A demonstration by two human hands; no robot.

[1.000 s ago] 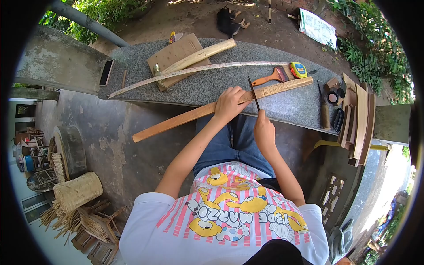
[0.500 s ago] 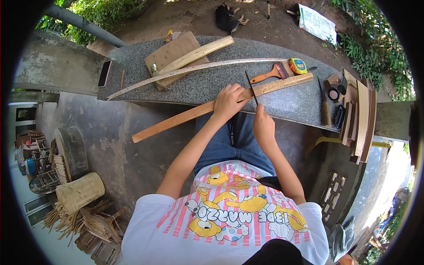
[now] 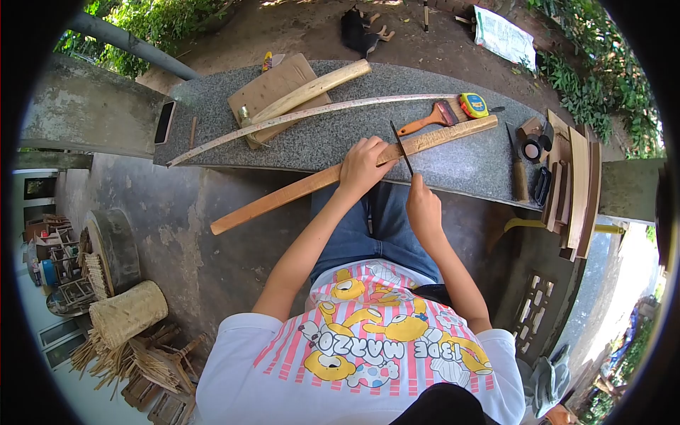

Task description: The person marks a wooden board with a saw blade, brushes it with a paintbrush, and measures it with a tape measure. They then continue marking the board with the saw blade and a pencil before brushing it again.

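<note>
A long wooden strip (image 3: 283,199) lies slantwise over the near edge of the grey stone bench (image 3: 212,152), its left end out past the edge. My left hand (image 3: 363,168) is wrapped round the strip near its middle. Just right of it, a thin dark blade (image 3: 401,146) lies across the strip's top. My right hand (image 3: 423,206) is closed round the near end of this tool, whose handle is hidden in the fist. Beyond the strip rest an orange-handled brush (image 3: 427,120) and a yellow tape measure (image 3: 474,105).
A long thin curved strip (image 3: 312,111), a thick pale stick (image 3: 309,91) on cardboard (image 3: 248,91), and a phone (image 3: 165,122) lie on the bench. At its right are a wooden-handled knife (image 3: 520,177), a black roll (image 3: 531,149) and stacked wood pieces (image 3: 579,184).
My right hand and the blade have shifted slightly toward me across the strip. My left hand keeps its hold on the strip; the whole view has moved a little.
</note>
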